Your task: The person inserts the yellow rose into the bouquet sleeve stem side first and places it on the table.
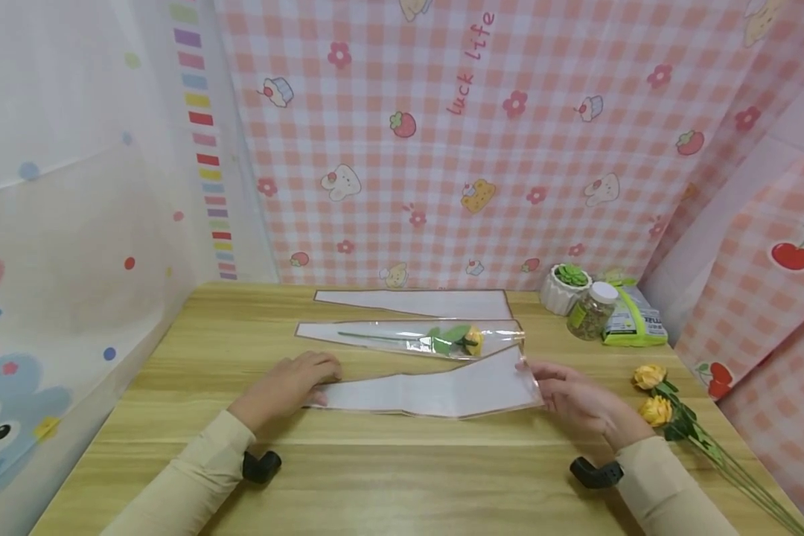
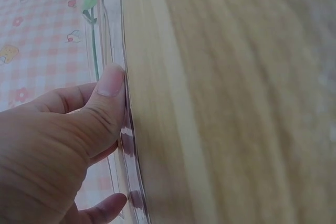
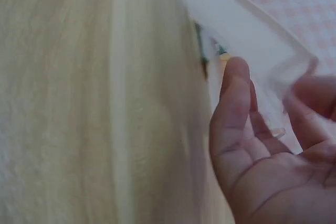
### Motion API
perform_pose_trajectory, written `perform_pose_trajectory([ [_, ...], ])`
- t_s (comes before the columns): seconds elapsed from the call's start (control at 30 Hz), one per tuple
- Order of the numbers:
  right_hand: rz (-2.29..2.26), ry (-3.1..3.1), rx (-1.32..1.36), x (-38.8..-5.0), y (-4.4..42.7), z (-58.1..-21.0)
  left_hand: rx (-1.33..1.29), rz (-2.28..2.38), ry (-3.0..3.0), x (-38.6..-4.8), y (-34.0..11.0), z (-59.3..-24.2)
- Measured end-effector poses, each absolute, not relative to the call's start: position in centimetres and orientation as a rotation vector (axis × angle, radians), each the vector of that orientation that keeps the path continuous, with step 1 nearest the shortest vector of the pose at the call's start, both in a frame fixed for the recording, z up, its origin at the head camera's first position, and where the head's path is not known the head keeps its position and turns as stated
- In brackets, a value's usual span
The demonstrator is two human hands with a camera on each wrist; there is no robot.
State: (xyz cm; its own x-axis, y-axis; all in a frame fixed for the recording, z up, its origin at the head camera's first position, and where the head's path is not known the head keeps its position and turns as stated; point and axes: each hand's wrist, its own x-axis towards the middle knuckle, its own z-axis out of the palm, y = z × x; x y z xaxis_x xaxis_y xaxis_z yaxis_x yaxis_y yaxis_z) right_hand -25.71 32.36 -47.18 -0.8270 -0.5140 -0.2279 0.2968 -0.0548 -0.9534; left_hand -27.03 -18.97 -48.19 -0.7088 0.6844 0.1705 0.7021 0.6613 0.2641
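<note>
A tapered flower sleeve (image 1: 435,391), white with a brown border and a clear film front, spans the space between both hands near the table's middle. My left hand (image 1: 296,385) holds its narrow end; in the left wrist view the thumb (image 2: 110,85) lies along the sleeve's edge. At the wide end, my right hand (image 1: 579,394) pinches the upper corner, which is lifted off the table. Fingers of that hand (image 3: 262,150) are blurred and partly curled in the right wrist view. Just behind lies another sleeve (image 1: 375,336) with a yellow rose (image 1: 472,340) inside.
A third white sleeve (image 1: 435,301) lies at the table's back edge. Two yellow roses (image 1: 655,409) with long stems rest at the right. A potted succulent (image 1: 563,294), a lidded jar (image 1: 591,313) and a green-and-grey packet (image 1: 635,320) stand at back right.
</note>
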Motion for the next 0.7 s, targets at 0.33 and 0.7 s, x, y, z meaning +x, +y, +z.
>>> perform_pose_trajectory([
  [0.33, -1.489, 2.194, -0.55, -26.7, 30.8, -47.5, -1.194, -0.492, -2.801, -27.0, -19.3, -48.0],
  [0.7, -1.492, 2.227, -0.522, -26.8, 30.1, -47.2, -1.17, -0.54, -2.847, -27.3, -19.5, -47.5],
])
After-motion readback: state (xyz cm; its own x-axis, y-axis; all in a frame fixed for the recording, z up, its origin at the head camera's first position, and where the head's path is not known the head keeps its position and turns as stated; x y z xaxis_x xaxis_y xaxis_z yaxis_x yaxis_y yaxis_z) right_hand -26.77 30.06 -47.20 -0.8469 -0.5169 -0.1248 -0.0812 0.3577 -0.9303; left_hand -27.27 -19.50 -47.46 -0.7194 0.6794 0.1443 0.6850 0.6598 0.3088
